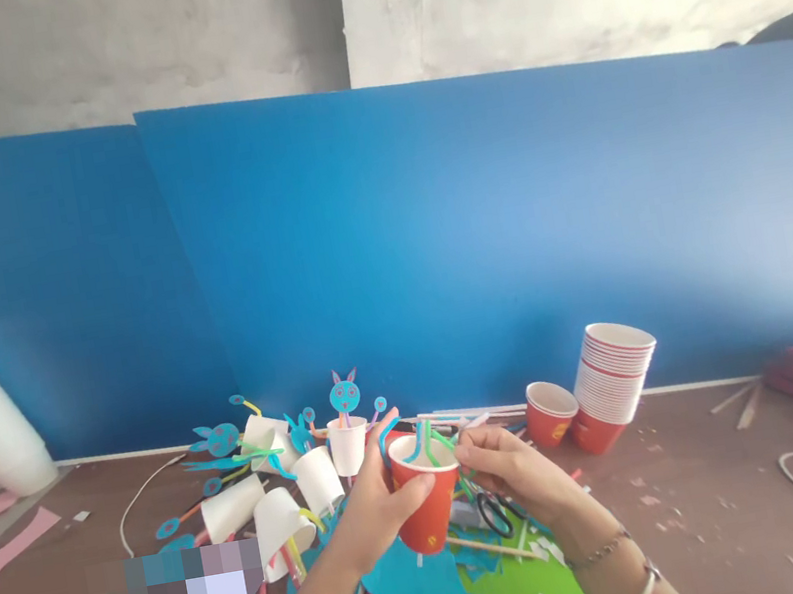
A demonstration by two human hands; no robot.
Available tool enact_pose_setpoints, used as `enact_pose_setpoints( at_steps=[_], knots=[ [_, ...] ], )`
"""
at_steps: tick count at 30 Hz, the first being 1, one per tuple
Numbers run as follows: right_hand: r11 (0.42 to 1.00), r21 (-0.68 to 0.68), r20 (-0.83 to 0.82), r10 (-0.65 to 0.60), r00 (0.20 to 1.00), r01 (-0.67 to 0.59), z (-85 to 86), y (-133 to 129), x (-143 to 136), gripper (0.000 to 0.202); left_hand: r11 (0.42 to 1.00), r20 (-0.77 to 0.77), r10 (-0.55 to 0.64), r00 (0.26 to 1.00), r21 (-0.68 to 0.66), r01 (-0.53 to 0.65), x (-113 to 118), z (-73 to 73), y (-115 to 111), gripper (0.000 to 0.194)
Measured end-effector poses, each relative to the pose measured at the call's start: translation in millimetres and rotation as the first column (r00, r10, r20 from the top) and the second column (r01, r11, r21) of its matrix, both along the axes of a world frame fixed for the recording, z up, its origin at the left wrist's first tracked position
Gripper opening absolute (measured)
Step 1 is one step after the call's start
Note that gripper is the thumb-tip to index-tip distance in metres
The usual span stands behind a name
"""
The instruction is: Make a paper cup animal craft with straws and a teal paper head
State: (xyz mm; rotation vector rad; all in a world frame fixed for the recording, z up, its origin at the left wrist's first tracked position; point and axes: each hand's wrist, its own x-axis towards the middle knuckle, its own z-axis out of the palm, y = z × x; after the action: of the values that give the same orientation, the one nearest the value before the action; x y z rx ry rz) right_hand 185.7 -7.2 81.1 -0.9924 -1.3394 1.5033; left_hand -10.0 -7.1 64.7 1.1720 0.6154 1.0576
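On my feed, my left hand clasps the cup around its side; my right hand, nearer the green straw, pinches its bent end, which points rightward above the rim

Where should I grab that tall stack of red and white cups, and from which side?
Probably around the red lower wall of the cup stack, coming from the right: it leans that way, and a single red cup crowds its left.
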Motion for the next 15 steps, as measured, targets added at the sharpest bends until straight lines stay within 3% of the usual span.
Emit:
enact_pose_setpoints(
  at_steps=[4, 9, 15],
  knots=[
    [0.999, -0.003, 0.073, 0.032, 0.997, -0.032, 0.7, 0, 3, 0.050, 0.999, -0.059, -0.038, 0.998, -0.001, 0.038, -2, -2.4, 1, 0.089],
    [0.997, -0.008, 0.126, -0.077, 0.989, 0.078, -0.8, 2, 2, 0.046, 0.995, 0.006, 0.084, 0.996, -0.056, -0.083, 4, -4.8, 2, 0.089],
    [0.982, 0.002, 0.042, -0.190, 0.981, 0.190, 1.3, 3, 1, 0.047, 0.977, 0.061, 0.175, 0.983, -0.132, -0.166, 9, -7.1, 3, 0.100]
  ],
)
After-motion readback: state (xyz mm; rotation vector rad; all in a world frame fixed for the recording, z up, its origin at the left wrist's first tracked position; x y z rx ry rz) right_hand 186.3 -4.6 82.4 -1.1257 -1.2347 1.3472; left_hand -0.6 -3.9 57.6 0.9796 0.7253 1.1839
